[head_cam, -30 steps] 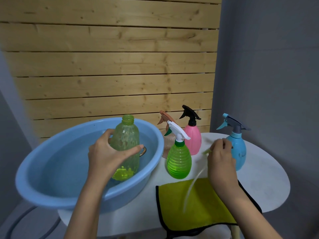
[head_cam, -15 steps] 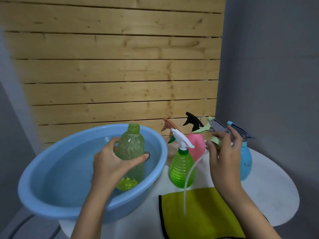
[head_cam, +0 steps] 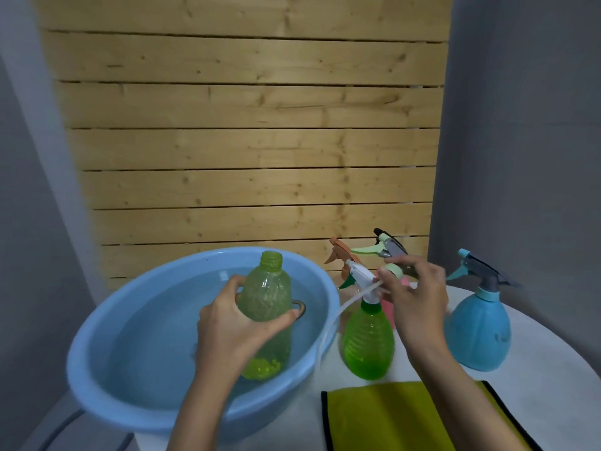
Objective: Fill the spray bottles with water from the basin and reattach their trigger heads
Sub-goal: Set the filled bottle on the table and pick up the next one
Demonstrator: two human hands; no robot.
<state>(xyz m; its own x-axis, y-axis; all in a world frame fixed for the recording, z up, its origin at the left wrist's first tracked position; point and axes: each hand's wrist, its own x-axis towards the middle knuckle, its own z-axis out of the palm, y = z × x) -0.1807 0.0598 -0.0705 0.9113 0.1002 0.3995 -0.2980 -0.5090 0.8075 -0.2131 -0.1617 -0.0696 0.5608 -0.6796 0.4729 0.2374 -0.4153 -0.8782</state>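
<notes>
Her left hand [head_cam: 234, 323] grips the ribbed, translucent green bottle [head_cam: 266, 307] upright in the basin [head_cam: 107, 379], while her right hand [head_cam: 416, 297] pinches the detached trigger head [head_cam: 383, 250].

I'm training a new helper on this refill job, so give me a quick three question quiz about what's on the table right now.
1. True or false: the green bottle that the left hand holds in the basin wears a trigger head.
2. The right hand holds: A a loose trigger head with its tube; B nothing; C the basin's rim.
3. Fill in: the cloth lying by the basin is ___.
Key: 1 false; 2 A; 3 yellow.
</notes>
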